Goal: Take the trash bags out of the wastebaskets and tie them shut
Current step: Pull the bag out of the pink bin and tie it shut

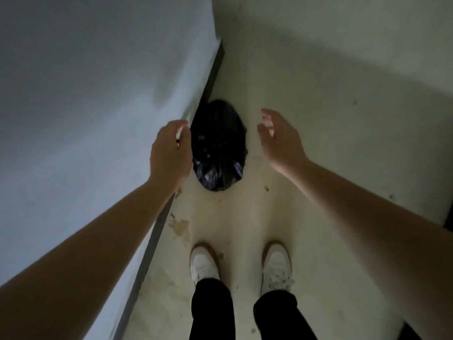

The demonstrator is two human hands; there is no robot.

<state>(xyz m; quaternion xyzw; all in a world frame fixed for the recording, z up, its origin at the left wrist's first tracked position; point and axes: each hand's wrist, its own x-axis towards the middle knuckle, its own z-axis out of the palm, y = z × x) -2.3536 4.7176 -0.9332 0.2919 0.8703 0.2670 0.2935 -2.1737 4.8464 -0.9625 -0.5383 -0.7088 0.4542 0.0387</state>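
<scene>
A full black trash bag [219, 146] lies on the pale floor against the foot of the wall, straight ahead of my feet. Its gathered neck points toward me and looks closed. My left hand [171, 150] hovers just left of the bag, fingers curled, with a small white object with a dark tip [179, 135] showing at its fingers. My right hand [278, 138] hangs above the floor to the right of the bag, fingers spread, holding nothing. Neither hand touches the bag. No wastebasket is in view.
A white wall [85, 106] with a dark baseboard [152, 241] runs along the left. The cream floor [318, 94] is stained and chipped near the baseboard. My white shoes [204, 263] stand behind the bag. A dark edge [448, 217] shows at the right.
</scene>
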